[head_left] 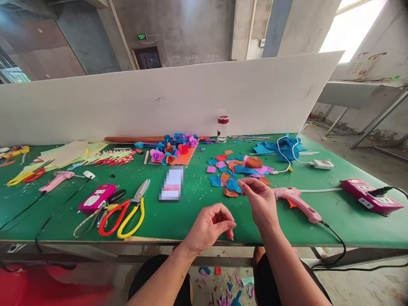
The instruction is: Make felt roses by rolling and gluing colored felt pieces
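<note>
My right hand point(259, 199) is over the paper pieces, thumb and forefinger pinched at the edge of a blue crepe paper piece point(233, 185). Around it lie cut paper petals in blue, orange and purple, among them a blue piece point(215, 181) and a pink square point(211, 169). My left hand point(210, 225) hovers near the table's front edge, fingers curled in toward the thumb, with nothing visible in them. Just right of my right hand rests a pink glue gun point(298, 203), a clear glue stick protruding from its back.
Finished paper flowers point(178, 148) are heaped behind a phone-like blurred rectangle point(172, 183). Large scissors point(127, 212), a pink power strip point(98, 199) and another glue gun point(57, 180) lie left. A second power strip point(371, 196) and cords are right. A jar point(222, 129) stands by the white board point(178, 102).
</note>
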`<action>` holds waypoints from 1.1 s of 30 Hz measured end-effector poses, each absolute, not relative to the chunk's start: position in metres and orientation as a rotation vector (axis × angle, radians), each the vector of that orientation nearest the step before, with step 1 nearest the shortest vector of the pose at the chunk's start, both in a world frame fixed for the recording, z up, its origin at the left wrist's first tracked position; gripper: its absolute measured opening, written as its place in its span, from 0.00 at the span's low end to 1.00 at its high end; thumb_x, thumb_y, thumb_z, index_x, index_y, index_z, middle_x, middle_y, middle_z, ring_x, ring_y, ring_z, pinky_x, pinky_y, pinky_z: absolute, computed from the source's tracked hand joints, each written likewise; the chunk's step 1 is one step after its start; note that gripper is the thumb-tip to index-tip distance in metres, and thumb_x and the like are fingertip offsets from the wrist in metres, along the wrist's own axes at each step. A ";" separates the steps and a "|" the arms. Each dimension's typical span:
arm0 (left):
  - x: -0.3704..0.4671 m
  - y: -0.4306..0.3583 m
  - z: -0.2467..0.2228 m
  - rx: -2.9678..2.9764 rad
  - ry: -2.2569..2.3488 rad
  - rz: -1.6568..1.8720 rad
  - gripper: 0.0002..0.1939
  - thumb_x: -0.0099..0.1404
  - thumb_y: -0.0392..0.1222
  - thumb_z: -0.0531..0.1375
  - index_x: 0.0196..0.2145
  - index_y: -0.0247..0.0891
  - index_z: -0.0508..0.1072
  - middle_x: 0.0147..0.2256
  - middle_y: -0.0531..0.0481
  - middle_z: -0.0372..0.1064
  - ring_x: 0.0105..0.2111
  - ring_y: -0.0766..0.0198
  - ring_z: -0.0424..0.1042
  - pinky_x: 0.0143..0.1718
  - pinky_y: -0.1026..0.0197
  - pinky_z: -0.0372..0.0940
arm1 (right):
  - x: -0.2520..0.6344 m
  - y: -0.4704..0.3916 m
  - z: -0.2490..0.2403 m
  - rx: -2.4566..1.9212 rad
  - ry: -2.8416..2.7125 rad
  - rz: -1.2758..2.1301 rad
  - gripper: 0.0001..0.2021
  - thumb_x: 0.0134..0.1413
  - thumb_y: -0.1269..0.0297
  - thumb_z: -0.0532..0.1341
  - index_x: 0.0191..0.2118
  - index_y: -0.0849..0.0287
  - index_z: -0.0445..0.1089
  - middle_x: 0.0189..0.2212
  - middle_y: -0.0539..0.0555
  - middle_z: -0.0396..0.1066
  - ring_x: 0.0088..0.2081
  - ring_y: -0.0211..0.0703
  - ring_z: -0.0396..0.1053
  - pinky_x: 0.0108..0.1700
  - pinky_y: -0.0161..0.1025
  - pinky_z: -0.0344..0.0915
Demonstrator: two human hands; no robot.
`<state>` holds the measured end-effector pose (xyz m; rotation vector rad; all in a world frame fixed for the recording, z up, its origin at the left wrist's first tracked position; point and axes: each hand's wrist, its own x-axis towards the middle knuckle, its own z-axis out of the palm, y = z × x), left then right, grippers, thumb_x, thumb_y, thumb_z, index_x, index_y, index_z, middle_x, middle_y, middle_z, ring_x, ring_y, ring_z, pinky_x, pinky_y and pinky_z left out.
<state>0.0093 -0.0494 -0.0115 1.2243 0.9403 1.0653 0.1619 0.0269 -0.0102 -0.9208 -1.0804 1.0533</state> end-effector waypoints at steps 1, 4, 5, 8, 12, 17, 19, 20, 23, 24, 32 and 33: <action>0.010 -0.050 -0.012 1.216 0.951 1.029 0.18 0.56 0.54 0.69 0.28 0.37 0.70 0.18 0.56 0.66 0.17 0.68 0.67 0.22 0.64 0.63 | 0.162 0.027 -0.010 -0.916 -1.076 1.055 0.12 0.44 0.55 0.72 0.28 0.58 0.76 0.23 0.49 0.71 0.26 0.38 0.65 0.33 0.37 0.65; 0.007 -0.051 -0.014 1.275 0.995 1.039 0.18 0.58 0.53 0.68 0.22 0.37 0.71 0.13 0.56 0.63 0.14 0.69 0.62 0.22 0.62 0.64 | 0.162 0.027 -0.010 -0.902 -1.062 1.063 0.12 0.43 0.55 0.72 0.28 0.59 0.77 0.23 0.50 0.72 0.26 0.37 0.64 0.32 0.37 0.64; 0.005 -0.051 -0.013 1.315 0.999 1.104 0.19 0.59 0.52 0.67 0.19 0.38 0.70 0.13 0.55 0.64 0.16 0.68 0.65 0.28 0.60 0.67 | 0.162 0.027 -0.010 -0.903 -1.061 1.064 0.12 0.43 0.55 0.72 0.28 0.59 0.77 0.23 0.50 0.72 0.26 0.38 0.65 0.32 0.37 0.64; -0.002 -0.050 -0.009 1.464 0.934 1.240 0.21 0.60 0.49 0.66 0.15 0.39 0.69 0.26 0.46 0.75 0.39 0.56 0.76 0.50 0.51 0.66 | 0.163 0.026 -0.010 -0.909 -1.061 1.059 0.12 0.43 0.55 0.72 0.28 0.59 0.77 0.24 0.51 0.73 0.27 0.39 0.66 0.33 0.37 0.65; -0.008 -0.049 -0.004 1.512 0.837 1.112 0.18 0.51 0.49 0.73 0.39 0.43 0.79 0.42 0.43 0.78 0.48 0.53 0.74 0.55 0.47 0.65 | 0.164 0.026 -0.008 -0.914 -1.041 1.045 0.12 0.43 0.55 0.72 0.29 0.58 0.77 0.27 0.52 0.75 0.30 0.41 0.68 0.35 0.38 0.66; -0.008 -0.048 -0.006 1.496 1.046 1.188 0.21 0.64 0.55 0.63 0.18 0.42 0.74 0.13 0.53 0.64 0.30 0.58 0.75 0.56 0.46 0.64 | 0.165 0.027 -0.010 -0.927 -1.054 1.025 0.12 0.43 0.54 0.72 0.29 0.58 0.77 0.26 0.52 0.75 0.29 0.41 0.68 0.34 0.38 0.66; -0.009 -0.048 -0.004 1.609 1.008 1.173 0.15 0.62 0.55 0.65 0.27 0.43 0.80 0.26 0.47 0.77 0.44 0.53 0.76 0.57 0.47 0.63 | 0.164 0.027 -0.011 -0.915 -1.058 1.041 0.12 0.44 0.54 0.72 0.29 0.58 0.77 0.27 0.52 0.75 0.29 0.41 0.68 0.34 0.38 0.66; -0.009 -0.048 -0.003 1.646 0.975 1.148 0.13 0.59 0.54 0.67 0.35 0.44 0.82 0.37 0.44 0.79 0.50 0.52 0.74 0.57 0.47 0.64 | 0.164 0.026 -0.012 -0.906 -1.060 1.053 0.12 0.44 0.54 0.72 0.29 0.58 0.77 0.27 0.52 0.75 0.29 0.41 0.69 0.34 0.38 0.66; -0.008 -0.046 -0.001 1.659 1.024 1.173 0.10 0.61 0.50 0.66 0.35 0.43 0.82 0.40 0.44 0.80 0.45 0.54 0.76 0.50 0.53 0.67 | 0.161 0.026 -0.013 -0.890 -1.059 1.088 0.12 0.43 0.54 0.72 0.29 0.58 0.78 0.27 0.52 0.76 0.30 0.41 0.69 0.36 0.39 0.67; -0.008 -0.044 -0.001 1.650 1.090 1.218 0.11 0.64 0.49 0.64 0.30 0.42 0.82 0.35 0.45 0.80 0.41 0.56 0.76 0.49 0.54 0.67 | 0.160 0.026 -0.012 -0.885 -1.065 1.097 0.12 0.43 0.55 0.72 0.29 0.58 0.78 0.27 0.52 0.76 0.30 0.41 0.69 0.36 0.39 0.67; -0.011 -0.007 0.014 1.485 1.356 1.334 0.17 0.62 0.50 0.65 0.46 0.42 0.81 0.46 0.44 0.78 0.41 0.58 0.75 0.42 0.58 0.68 | 0.140 0.024 -0.008 -0.822 -1.168 1.214 0.15 0.42 0.51 0.71 0.26 0.59 0.76 0.25 0.53 0.75 0.27 0.41 0.69 0.32 0.38 0.66; -0.010 -0.005 0.014 1.461 1.350 1.340 0.17 0.62 0.52 0.64 0.44 0.40 0.82 0.43 0.43 0.79 0.40 0.57 0.75 0.42 0.59 0.68 | 0.136 0.023 -0.008 -0.817 -1.175 1.228 0.15 0.43 0.51 0.71 0.26 0.59 0.76 0.25 0.53 0.76 0.27 0.41 0.69 0.32 0.38 0.66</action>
